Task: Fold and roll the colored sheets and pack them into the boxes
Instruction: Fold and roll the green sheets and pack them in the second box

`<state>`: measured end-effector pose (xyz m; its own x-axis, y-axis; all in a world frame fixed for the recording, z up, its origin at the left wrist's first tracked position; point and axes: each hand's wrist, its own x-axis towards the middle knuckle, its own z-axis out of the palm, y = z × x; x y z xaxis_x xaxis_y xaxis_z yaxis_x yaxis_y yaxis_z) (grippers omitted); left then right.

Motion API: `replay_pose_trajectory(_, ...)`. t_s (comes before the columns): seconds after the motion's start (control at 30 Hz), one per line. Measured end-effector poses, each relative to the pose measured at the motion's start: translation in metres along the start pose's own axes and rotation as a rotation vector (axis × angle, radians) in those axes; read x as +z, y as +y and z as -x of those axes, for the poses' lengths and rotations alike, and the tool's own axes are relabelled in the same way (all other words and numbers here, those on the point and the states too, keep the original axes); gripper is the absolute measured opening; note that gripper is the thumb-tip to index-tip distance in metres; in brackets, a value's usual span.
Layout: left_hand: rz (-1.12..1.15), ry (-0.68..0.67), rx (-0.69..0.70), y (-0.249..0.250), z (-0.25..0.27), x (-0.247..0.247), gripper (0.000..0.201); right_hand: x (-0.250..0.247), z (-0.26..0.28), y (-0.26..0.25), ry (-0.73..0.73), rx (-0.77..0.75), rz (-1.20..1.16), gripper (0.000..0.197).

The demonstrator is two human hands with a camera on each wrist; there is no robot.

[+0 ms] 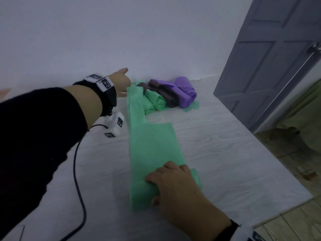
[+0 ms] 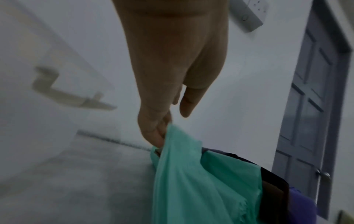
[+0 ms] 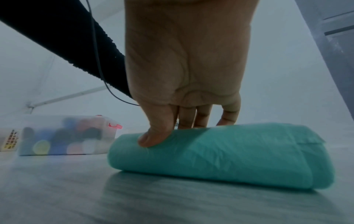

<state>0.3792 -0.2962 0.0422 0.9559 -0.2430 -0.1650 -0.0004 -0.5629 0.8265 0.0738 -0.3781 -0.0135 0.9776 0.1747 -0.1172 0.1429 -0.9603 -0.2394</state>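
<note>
A long green sheet [image 1: 152, 145] lies folded into a strip down the middle of the white table [image 1: 217, 136]. Its near end is rolled up. My right hand [image 1: 166, 181] grips that roll, thumb on the near side and fingers over the top; in the right wrist view the green roll [image 3: 220, 154] lies on the table under my right hand [image 3: 168, 131]. My left hand [image 1: 124, 84] pinches the sheet's far end near the wall and holds it taut; the left wrist view shows my left hand [image 2: 159, 136] pinching the green sheet [image 2: 191, 181].
Finished green rolls [image 1: 154, 101], dark brown rolls [image 1: 166, 94] and purple rolls [image 1: 185, 93] lie at the back by the wall. A translucent box [image 3: 65, 136] of rolls stands at the left. A grey door [image 1: 271, 58] stands at the right. A cable [image 1: 76, 171] crosses the table.
</note>
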Motion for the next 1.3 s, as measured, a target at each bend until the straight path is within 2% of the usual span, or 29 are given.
replay_pose_trajectory(0.1, -0.348, 0.108, 0.062, 0.010, 0.003, -0.011, 0.057, 0.001, 0.000, 0.001, 0.014, -0.003, -0.001, 0.041)
replay_pose_trajectory(0.17, -0.493, 0.060, 0.143, 0.012, 0.025, -0.008, 0.049, 0.001, 0.002, 0.001, 0.023, -0.002, 0.002, 0.041)
replay_pose_trajectory(0.23, -0.682, -0.108, 0.211, 0.005, 0.055, 0.000, 0.039, 0.001, 0.002, 0.001, 0.024, -0.011, 0.024, 0.042)
replay_pose_trajectory(0.27, -0.797, -0.231, 0.198, -0.004, 0.071, 0.007, 0.040, 0.001, 0.002, 0.000, 0.022, -0.020, 0.040, 0.042)
replay_pose_trajectory(0.33, -1.028, -0.449, 0.138, -0.026, 0.096, 0.019, 0.053, 0.003, 0.003, -0.002, 0.014, -0.030, 0.058, 0.043)
replay_pose_trajectory(0.37, -1.082, -0.498, 0.106, -0.038, 0.105, 0.022, 0.060, 0.004, 0.004, -0.003, 0.012, -0.032, 0.061, 0.044)
replay_pose_trajectory(0.43, -1.060, -0.518, 0.101, -0.060, 0.116, 0.026, 0.067, 0.004, 0.006, -0.002, -0.006, -0.035, 0.047, 0.045)
replay_pose_trajectory(0.57, -0.945, -0.459, 0.124, -0.084, 0.134, 0.032, 0.075, 0.003, 0.008, 0.004, -0.052, -0.041, -0.068, 0.047)
replay_pose_trajectory(0.63, -0.924, -0.426, 0.137, -0.089, 0.136, 0.032, 0.078, 0.002, 0.008, 0.004, -0.011, -0.037, -0.150, 0.039)
replay_pose_trajectory(0.73, -0.912, -0.421, 0.146, -0.093, 0.136, 0.031, 0.079, 0.001, 0.009, 0.001, 0.066, -0.019, -0.109, 0.028)
replay_pose_trajectory(0.87, -0.893, -0.426, 0.137, -0.092, 0.136, 0.031, 0.079, 0.002, 0.012, -0.001, 0.017, -0.008, 0.019, 0.056)
replay_pose_trajectory(0.97, -0.877, -0.429, 0.127, -0.091, 0.138, 0.029, 0.077, -0.003, 0.007, 0.000, 0.003, 0.006, 0.053, 0.057)
replay_pose_trajectory(1.07, -0.873, -0.429, 0.114, -0.090, 0.139, 0.030, 0.072, -0.009, 0.001, -0.001, -0.076, 0.058, -0.003, 0.058)
replay_pose_trajectory(1.2, -0.866, -0.416, 0.128, -0.089, 0.140, 0.031, 0.071, -0.012, -0.002, -0.001, -0.133, 0.099, -0.058, 0.032)
replay_pose_trajectory(1.3, -0.855, -0.420, 0.130, -0.089, 0.141, 0.030, 0.072, -0.009, -0.005, -0.005, -0.098, 0.136, 0.065, 0.030)
